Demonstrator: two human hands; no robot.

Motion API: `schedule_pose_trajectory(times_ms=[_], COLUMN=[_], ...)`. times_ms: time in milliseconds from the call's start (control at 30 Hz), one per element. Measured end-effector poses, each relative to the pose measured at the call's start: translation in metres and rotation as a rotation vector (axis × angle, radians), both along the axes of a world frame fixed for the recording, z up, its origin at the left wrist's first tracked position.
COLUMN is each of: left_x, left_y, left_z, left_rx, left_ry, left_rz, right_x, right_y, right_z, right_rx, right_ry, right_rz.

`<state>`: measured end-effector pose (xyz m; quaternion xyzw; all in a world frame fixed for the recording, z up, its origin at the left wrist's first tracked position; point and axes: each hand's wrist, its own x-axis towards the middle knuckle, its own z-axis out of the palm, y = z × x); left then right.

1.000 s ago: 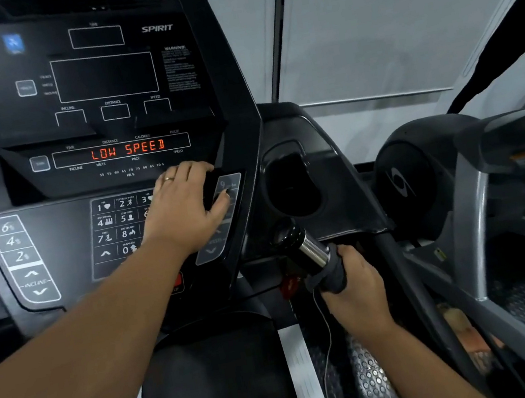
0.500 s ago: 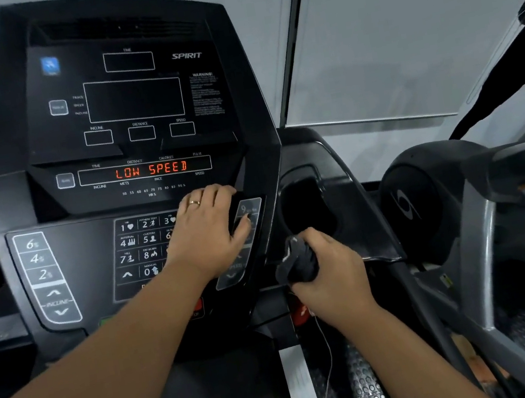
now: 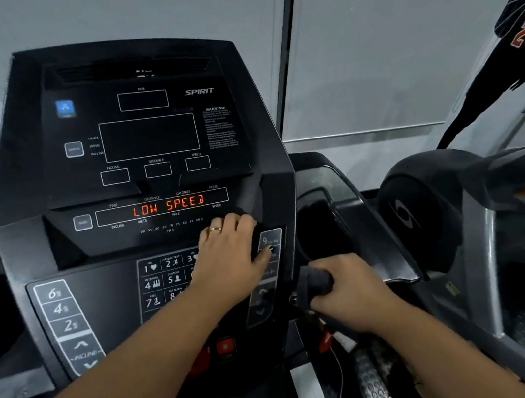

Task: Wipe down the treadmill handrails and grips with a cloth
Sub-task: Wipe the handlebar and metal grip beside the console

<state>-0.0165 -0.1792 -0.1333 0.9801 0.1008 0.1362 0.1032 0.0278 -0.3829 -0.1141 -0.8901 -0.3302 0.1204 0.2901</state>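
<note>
Head cam: left hand (image 3: 229, 260) lies on the console keypad (image 3: 163, 281), fingers draped over something dark at its far edge, and I can't tell if it's actually holding it. Right hand (image 3: 353, 291) is clenched round the dark cloth (image 3: 316, 281), wrapped over the near right grip. I'd squeeze firmly, twist while sliding the full length, and stay off those buttons.
</note>
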Motion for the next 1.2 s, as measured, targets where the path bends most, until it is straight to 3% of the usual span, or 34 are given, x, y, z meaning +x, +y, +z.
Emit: schedule_pose_trajectory(times_ms=[200,500,767,867,1000,1100,1200], left_x=[0.013,0.029,0.03,0.028,0.028,0.029,0.03], left_y=[0.029,0.044,0.043,0.043,0.042,0.042,0.042], left_z=[0.013,0.002,0.002,0.002,0.003,0.003,0.003], left_rx=[-0.04,0.037,0.033,0.051,0.064,0.072,0.062], left_ry=[-0.06,-0.055,-0.015,-0.018,-0.005,0.013,0.038], left_rz=[-0.145,-0.264,-0.234,-0.229,-0.21,-0.195,-0.186], right_x=[0.018,0.012,0.001,0.011,0.04,0.06,0.082], right_y=[0.006,-0.015,-0.054,-0.055,-0.05,-0.042,-0.037], right_z=[0.017,-0.012,-0.04,-0.043,-0.021,0.005,-0.003], right_rx=[0.095,0.353,0.431,0.427,0.629,0.7,0.484], right_ry=[0.589,0.712,0.631,0.513,0.368,0.203,0.073], right_rz=[0.027,-0.4,-0.545,-0.609,-0.788,-0.605,-0.364])
